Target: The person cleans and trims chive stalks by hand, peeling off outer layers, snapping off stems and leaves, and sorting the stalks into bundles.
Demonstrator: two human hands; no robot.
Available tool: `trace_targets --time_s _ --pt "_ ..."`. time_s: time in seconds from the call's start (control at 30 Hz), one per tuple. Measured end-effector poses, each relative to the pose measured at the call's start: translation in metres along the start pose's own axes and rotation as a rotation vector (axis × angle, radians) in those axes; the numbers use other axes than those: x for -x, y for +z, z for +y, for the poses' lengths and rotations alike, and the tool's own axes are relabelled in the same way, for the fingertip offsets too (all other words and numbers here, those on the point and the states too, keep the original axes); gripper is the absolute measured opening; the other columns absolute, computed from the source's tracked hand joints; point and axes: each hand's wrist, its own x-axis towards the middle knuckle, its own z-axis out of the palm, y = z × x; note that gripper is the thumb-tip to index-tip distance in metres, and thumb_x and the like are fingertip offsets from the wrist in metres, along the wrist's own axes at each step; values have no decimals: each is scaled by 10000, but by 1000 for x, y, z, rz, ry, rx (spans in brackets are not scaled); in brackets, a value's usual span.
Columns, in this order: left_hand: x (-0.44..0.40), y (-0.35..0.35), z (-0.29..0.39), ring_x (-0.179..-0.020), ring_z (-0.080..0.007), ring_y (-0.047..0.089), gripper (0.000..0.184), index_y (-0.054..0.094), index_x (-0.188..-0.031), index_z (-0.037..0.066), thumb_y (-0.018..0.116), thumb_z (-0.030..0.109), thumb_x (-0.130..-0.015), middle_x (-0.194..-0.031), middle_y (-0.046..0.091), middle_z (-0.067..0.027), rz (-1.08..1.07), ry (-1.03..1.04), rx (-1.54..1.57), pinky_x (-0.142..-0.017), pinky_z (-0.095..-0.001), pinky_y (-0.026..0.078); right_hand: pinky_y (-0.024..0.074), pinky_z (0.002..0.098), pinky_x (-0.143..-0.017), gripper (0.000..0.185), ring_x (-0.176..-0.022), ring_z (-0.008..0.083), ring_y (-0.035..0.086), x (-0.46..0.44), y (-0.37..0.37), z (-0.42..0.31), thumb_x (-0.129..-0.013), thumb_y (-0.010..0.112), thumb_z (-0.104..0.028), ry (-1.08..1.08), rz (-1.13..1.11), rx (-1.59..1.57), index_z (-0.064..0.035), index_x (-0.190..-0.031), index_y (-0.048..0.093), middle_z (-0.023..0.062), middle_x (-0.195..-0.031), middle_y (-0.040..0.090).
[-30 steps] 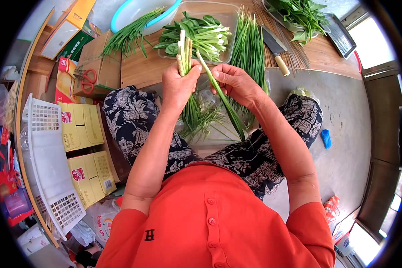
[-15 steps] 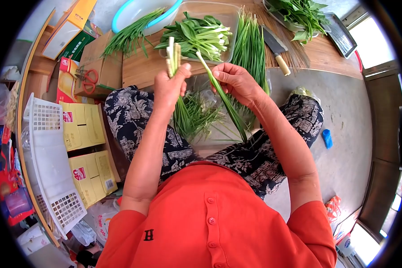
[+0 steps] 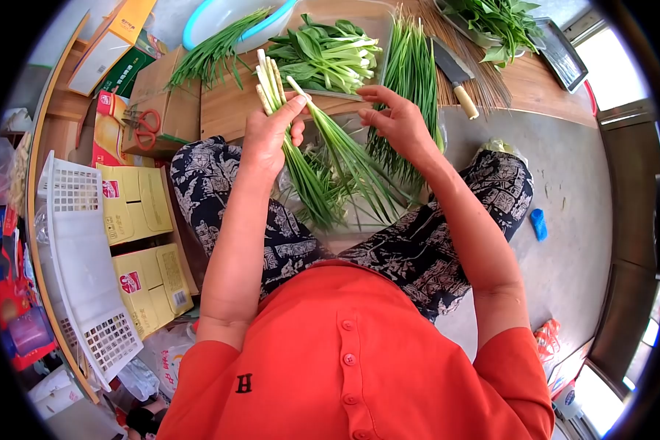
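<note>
My left hand [image 3: 266,138] is closed around a small bunch of green onions [image 3: 275,88], their pale stalk ends pointing up and the long green leaves hanging below. Under its thumb, one more green onion [image 3: 341,143] slants down to the right, its leaves fanning out. To the right of it, my right hand [image 3: 402,126] has its thumb and index finger apart with nothing between them. Just behind that hand, a large bunch of long thin green stalks [image 3: 408,70] lies over the table edge. Loose greens show between my knees, partly hidden.
On the wooden table [image 3: 224,114] are a clear tray of leafy greens [image 3: 337,55], a blue-rimmed basin [image 3: 191,33], a knife [image 3: 453,67] and a dark tray [image 3: 561,59]. Red-handled scissors [image 3: 148,128] lie by a cardboard box at left. A white basket [image 3: 77,191] stands nearer.
The single green onion has passed from my right hand to my left, joining the bunch there. My right hand has let go and opened. The left-hand bunch now tilts further left.
</note>
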Motion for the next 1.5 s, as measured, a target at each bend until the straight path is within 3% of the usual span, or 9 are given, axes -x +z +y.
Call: trace_targets --time_s 0.03,0.1,0.17,0.33,0.47,0.77,0.87,1.17,1.5 --pt "1 2 2 -523 -81 480 215 611 -977 -36 664 125 -844 -817 605 -77 3 1 -19 -423 -225 372 450 210 -652 300 -779 82 608 2 3 -3 -918 587 -185 -145 84 298 -30 -1175 577 30 -918 670" --pt "2 5 2 -521 -78 480 217 611 -975 -34 666 128 -842 -809 606 -72 9 0 -38 -425 -224 373 438 201 -668 378 -795 76 589 0 9 0 -895 629 -210 -148 51 181 -36 -1223 555 31 -947 658" --pt "2 9 -1 -517 -75 481 212 616 -963 -28 672 135 -839 -784 610 -62 -36 23 -92 -424 -222 373 490 255 -687 298 -765 116 609 -2 17 2 -880 650 -163 -113 -125 -266 -7 -1127 594 29 -961 642" --pt "6 23 -7 -470 -64 479 204 654 -919 -22 721 131 -802 -639 573 -10 -33 46 -238 -408 -217 373 425 185 -577 114 -673 37 536 1 22 1 -851 674 -93 53 -138 -293 -23 -901 599 -21 -762 613" --pt "4 19 -20 -466 -53 483 160 684 -860 12 728 152 -796 -580 553 14 6 62 -426 -419 -214 377 434 189 -575 109 -669 43 544 1 21 -2 -856 664 -81 41 -120 -271 -13 -911 598 -13 -759 613" --pt "8 25 -20 -579 -67 520 134 677 -890 17 673 139 -835 -687 618 -1 72 272 -813 -533 -246 437 452 216 -602 124 -684 55 546 1 17 -4 -847 669 -102 25 -109 -197 5 -878 614 -4 -775 613" --pt "10 25 -17 -628 -103 565 161 666 -913 19 674 155 -828 -695 631 -39 84 330 -880 -596 -274 465 417 196 -664 160 -736 41 519 2 15 -5 -873 648 -167 164 -193 -267 -21 -930 612 -37 -799 585" --pt "5 22 -21 -654 -174 617 190 655 -909 34 660 198 -813 -729 647 -102 240 516 -964 -635 -312 481 490 267 -628 150 -672 149 612 0 8 -3 -902 606 -171 315 -415 -685 -24 -913 581 45 -764 607" --pt "-8 -24 -20 -557 -111 584 192 691 -859 49 694 219 -768 -657 640 -41 255 259 -1092 -557 -281 465 478 284 -611 116 -642 178 595 1 3 -7 -897 605 -139 286 -378 -760 -38 -919 554 86 -825 639"
